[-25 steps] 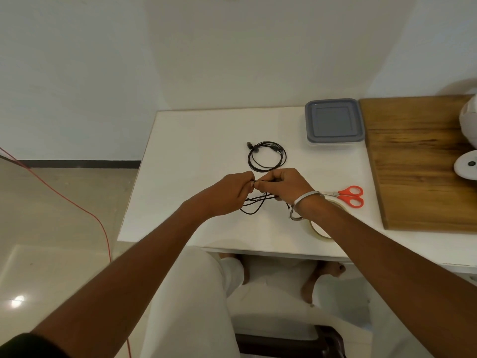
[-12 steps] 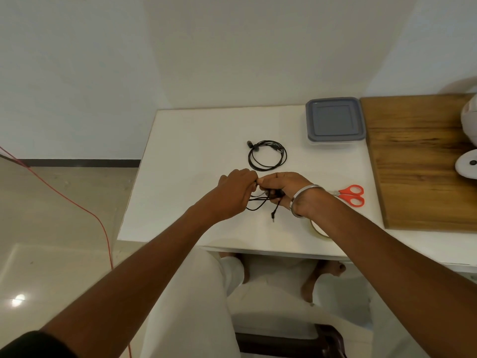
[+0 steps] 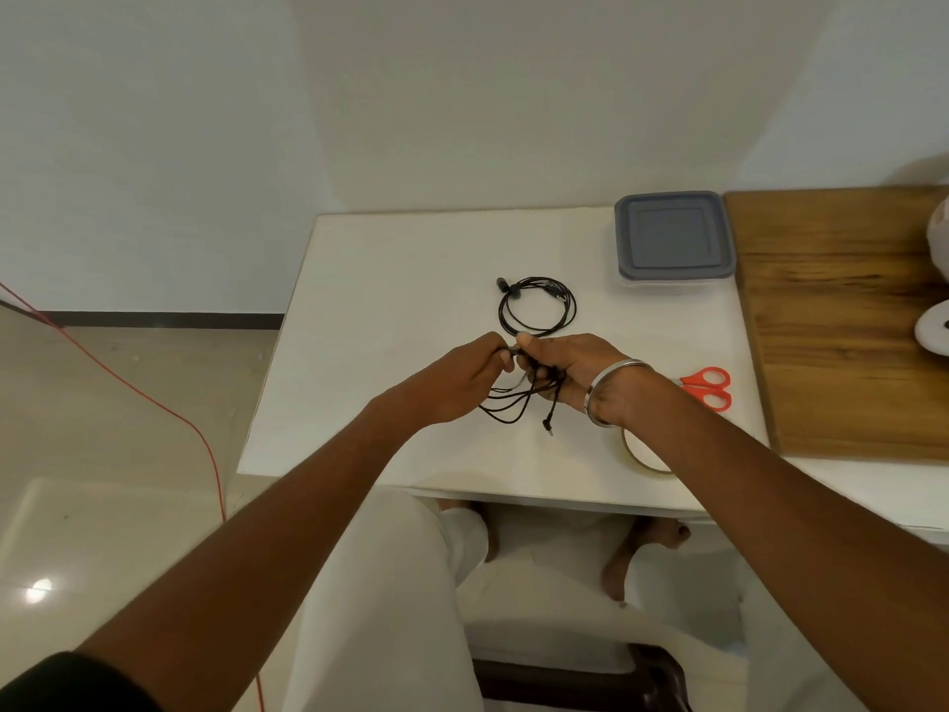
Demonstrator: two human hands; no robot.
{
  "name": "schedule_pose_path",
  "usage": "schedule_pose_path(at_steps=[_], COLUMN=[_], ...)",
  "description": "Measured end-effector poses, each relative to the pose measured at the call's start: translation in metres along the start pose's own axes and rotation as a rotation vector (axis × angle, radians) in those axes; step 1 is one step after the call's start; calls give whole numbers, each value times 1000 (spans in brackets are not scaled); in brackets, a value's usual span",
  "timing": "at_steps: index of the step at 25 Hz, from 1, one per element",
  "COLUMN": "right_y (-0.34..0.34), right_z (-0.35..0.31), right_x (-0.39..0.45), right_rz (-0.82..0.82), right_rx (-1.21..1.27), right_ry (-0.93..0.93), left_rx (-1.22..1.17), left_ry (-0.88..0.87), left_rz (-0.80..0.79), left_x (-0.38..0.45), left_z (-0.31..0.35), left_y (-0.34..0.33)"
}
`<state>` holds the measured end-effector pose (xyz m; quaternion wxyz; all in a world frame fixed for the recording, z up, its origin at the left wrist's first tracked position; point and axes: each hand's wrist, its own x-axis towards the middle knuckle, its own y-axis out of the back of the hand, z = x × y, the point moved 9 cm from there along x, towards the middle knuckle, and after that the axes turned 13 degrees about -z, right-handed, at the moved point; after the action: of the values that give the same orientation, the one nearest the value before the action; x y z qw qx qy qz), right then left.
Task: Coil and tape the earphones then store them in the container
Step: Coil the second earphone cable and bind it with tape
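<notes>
Above the middle of the white table [image 3: 390,280], my left hand [image 3: 462,377] and my right hand [image 3: 570,367] meet and both pinch a bundle of black earphones [image 3: 518,398]. Its loops hang below my fingers and the plug end dangles toward the table. A second pair of black earphones [image 3: 536,305] lies coiled just beyond my hands. The container [image 3: 674,238], closed with a grey lid, stands at the back right. A roll of clear tape [image 3: 642,454] lies under my right wrist, partly hidden.
Red-handled scissors [image 3: 711,386] lie right of my right wrist. A wooden board [image 3: 842,321] covers the table's right side, with a white object [image 3: 932,334] on its far edge. A red cable [image 3: 154,398] crosses the floor at left.
My hands have risen slightly and shifted away from me. The earphone bundle has been gathered tighter, and its plug end now hangs free below my right hand.
</notes>
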<state>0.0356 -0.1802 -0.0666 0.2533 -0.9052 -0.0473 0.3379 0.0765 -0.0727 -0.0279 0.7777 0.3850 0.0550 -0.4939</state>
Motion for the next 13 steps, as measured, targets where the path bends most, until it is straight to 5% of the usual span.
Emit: schedule_pose_path(at_steps=[4,9,13], right_y=[-11,-14,-23], right_z=[-2,4,1], right_x=[4,13,26], right_rz=[-105,-26,112], right_rx=[28,-437,-719], right_ry=[-4,-39,23], left_rx=[-249,-644,-615], left_ry=[71,139,283], left_rz=[2,72,193], left_x=[-3,-7,-8], left_z=[-16,-38,-68], left_y=[1,-5,-1])
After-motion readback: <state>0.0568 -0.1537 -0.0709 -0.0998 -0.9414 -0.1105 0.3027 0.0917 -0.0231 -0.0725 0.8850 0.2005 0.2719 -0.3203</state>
